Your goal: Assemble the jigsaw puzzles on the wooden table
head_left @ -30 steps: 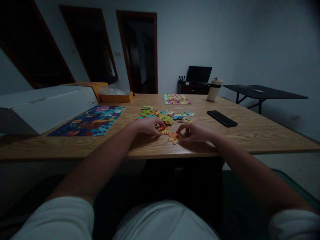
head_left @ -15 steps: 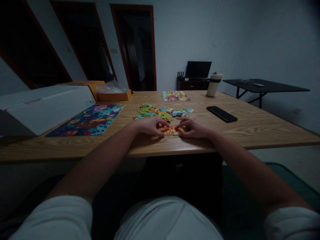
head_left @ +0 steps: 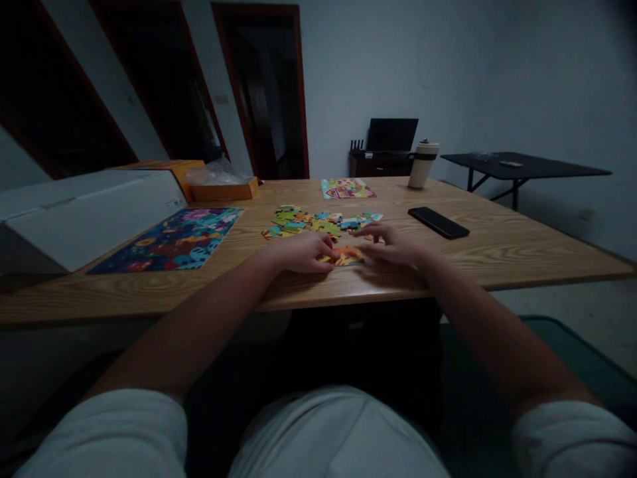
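Note:
Joined orange-yellow jigsaw puzzle pieces (head_left: 349, 255) lie flat near the table's front edge, between my two hands. My left hand (head_left: 307, 253) rests on the table with its thumb and fingers closed on the left side of these pieces. Lifted off their right side, my right hand (head_left: 391, 251) is partly smeared by motion; its fingers are apart and I see nothing in them. Just beyond both hands lies a loose spread of green, blue and yellow puzzle pieces (head_left: 326, 226).
A dark colourful picture sheet (head_left: 174, 240) lies left, beside a white box (head_left: 94, 216). An orange tray with clear plastic (head_left: 223, 190) stands behind. A second picture sheet (head_left: 347, 188), a cup (head_left: 423, 166) and a black phone (head_left: 438, 222) are farther back and right.
My right hand has let go of the orange-yellow puzzle pieces and moved slightly right, its fingers opening. My left hand stays on the pieces. The view has shifted slightly.

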Tool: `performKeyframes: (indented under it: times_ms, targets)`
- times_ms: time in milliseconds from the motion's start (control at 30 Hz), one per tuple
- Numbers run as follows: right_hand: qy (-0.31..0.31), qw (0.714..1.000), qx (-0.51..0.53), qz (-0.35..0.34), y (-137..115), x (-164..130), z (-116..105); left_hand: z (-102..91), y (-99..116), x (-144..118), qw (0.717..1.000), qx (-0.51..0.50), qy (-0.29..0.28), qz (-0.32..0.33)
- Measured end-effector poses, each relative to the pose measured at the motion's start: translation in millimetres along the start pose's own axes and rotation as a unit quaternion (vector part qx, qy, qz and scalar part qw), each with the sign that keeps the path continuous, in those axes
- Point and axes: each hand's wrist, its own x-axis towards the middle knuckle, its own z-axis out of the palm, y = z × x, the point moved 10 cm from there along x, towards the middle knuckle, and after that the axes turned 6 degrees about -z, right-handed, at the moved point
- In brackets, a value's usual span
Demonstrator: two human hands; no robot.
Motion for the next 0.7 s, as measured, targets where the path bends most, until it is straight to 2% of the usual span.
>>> performKeyframes:
  times_ms: [100,200,367,567,700]
  targets:
    - [0.072,0.990,-0.023,0.119,43,-12,-32,-1.8,4,-2,1.000,0.014,0.003,0.005]
    - [0.049,0.980,-0.071,0.177,72,-20,-38,-3.1,7,-4,1.000,0.015,0.010,0.013]
    - [0.003,0.980,-0.098,0.176,78,-17,-21,-3.4,10,-3,1.000,-0.006,0.016,0.008]
    - [0.027,0.982,-0.072,0.174,86,-12,-18,-2.4,11,-1,1.000,-0.023,0.011,0.011]
    - [0.033,0.980,-0.105,0.163,89,-10,-20,-2.0,9,-1,1.000,-0.027,0.013,0.009]
